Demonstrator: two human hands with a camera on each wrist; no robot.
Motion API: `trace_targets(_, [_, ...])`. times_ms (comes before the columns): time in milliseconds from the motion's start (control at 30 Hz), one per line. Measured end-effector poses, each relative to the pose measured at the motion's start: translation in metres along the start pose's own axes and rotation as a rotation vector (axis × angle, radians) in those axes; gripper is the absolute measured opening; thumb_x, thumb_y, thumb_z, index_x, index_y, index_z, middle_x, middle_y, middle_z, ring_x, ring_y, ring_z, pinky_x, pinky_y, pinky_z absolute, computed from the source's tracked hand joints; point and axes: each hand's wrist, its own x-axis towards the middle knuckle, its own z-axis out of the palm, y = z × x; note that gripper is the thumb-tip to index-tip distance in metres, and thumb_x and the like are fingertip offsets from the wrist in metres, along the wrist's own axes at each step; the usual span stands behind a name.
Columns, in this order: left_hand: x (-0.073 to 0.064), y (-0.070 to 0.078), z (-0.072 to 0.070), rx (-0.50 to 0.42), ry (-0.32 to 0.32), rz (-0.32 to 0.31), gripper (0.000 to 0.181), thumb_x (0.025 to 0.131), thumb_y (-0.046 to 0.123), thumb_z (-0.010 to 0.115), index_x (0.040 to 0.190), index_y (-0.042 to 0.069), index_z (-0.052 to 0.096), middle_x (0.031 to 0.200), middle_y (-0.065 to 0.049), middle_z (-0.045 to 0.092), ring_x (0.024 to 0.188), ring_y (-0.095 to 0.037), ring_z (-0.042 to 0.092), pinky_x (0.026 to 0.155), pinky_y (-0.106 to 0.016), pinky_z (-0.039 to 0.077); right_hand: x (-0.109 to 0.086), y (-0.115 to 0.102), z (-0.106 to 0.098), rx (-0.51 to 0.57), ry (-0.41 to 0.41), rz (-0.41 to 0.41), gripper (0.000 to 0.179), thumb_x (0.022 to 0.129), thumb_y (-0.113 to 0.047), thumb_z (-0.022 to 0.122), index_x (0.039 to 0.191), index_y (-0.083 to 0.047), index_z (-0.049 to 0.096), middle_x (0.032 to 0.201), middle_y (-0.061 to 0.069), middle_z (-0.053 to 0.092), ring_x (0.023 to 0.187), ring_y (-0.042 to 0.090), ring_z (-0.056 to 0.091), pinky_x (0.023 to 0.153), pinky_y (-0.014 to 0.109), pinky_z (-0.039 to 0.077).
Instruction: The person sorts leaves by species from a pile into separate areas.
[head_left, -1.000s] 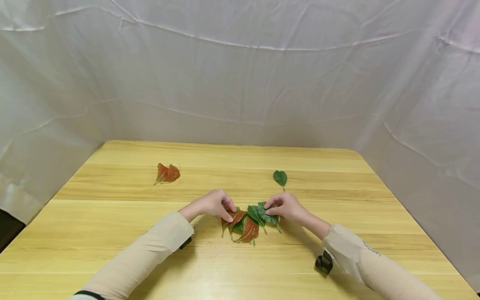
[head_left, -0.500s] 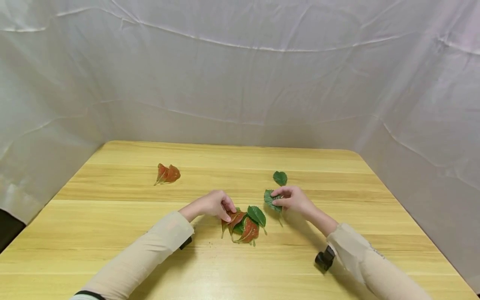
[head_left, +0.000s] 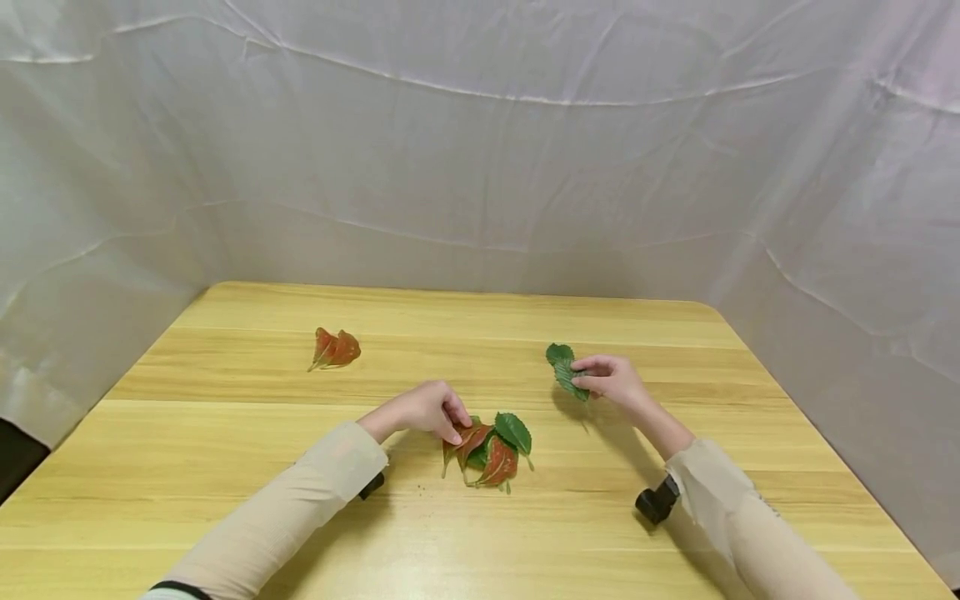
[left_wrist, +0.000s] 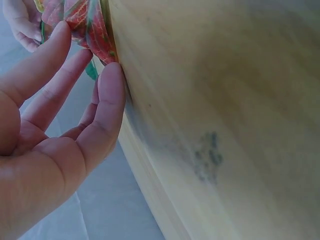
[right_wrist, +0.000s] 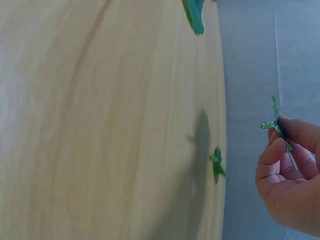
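Note:
Near the middle of the table, my left hand [head_left: 429,408] holds the edge of a red leaf [head_left: 474,437] between thumb and fingers. That leaf lies in a small pile with another red leaf [head_left: 500,463] in front and a green leaf [head_left: 513,430] at its right. In the left wrist view the fingertips [left_wrist: 111,77] meet the red leaf [left_wrist: 95,30]. Farther right, my right hand [head_left: 621,385] pinches a serrated green leaf [head_left: 567,380] above the table. Just behind it lies a single green leaf [head_left: 558,352]. The right wrist view shows the pinched leaf [right_wrist: 276,126] edge-on.
Two overlapping red leaves [head_left: 336,347] lie at the back left of the wooden table [head_left: 450,350]. Pale cloth [head_left: 480,167] hangs behind and at both sides. Small dark specks [left_wrist: 209,157] mark the tabletop near my left hand.
My right hand has lifted a green leaf off the right of the pile and carried it back and right, beside the single green leaf. My left hand has stayed at the red leaves.

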Motion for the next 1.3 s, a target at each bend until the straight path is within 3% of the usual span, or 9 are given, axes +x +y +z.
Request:
trace_targets(267, [0.001,0.001,0.001,-0.003,0.004,-0.019,0.020,0.069,-0.003,0.073,0.089,-0.002,0.068,0.078,-0.006,0.064,0.066,-0.010,0.057,0.056,-0.025,0.050,0.008,0.009,-0.010,0.006,0.069,0.039,0.030,0.083,-0.003,0.061,0.108,0.012,0.055,0.092,0.004,0.061,0.067,0.006,0.051,0.061,0.024,0.046])
trace_targets(433, [0.001,0.001,0.000,0.003,0.006,-0.022,0.020,0.069,-0.003,0.073,0.089,-0.002,0.069,0.078,-0.006,0.064,0.066,-0.010,0.056,0.057,-0.025,0.050,0.018,0.012,-0.016,-0.006,0.109,0.057,0.031,0.084,-0.003,0.060,0.109,0.013,0.054,0.087,0.002,0.059,0.065,0.006,0.050,0.060,0.025,0.047])
trace_targets(800, [0.002,0.002,0.000,0.034,0.008,-0.039,0.019,0.069,0.000,0.074,0.088,0.001,0.070,0.078,-0.002,0.064,0.068,-0.010,0.056,0.057,-0.023,0.050,0.040,0.019,-0.022,0.024,0.163,0.136,0.035,0.084,0.005,0.051,0.119,0.012,0.048,0.102,0.014,0.051,0.074,0.009,0.050,0.067,0.025,0.048])
trace_targets(1067, [0.003,0.002,0.000,0.049,0.006,-0.017,0.019,0.069,0.000,0.074,0.087,0.000,0.070,0.077,-0.003,0.064,0.067,-0.009,0.056,0.055,-0.023,0.049,0.054,0.024,-0.025,0.001,0.183,0.178,0.035,0.085,0.006,0.051,0.119,0.010,0.049,0.099,0.014,0.050,0.073,0.011,0.051,0.069,0.027,0.050])
trace_targets(1300, [0.002,0.002,0.001,0.043,0.006,-0.025,0.019,0.069,0.000,0.074,0.088,0.000,0.070,0.078,-0.004,0.064,0.067,-0.010,0.056,0.056,-0.024,0.049,0.059,0.027,-0.025,-0.031,0.167,0.249,0.030,0.085,0.006,0.050,0.115,0.011,0.051,0.106,0.019,0.052,0.063,0.009,0.049,0.057,0.020,0.047])
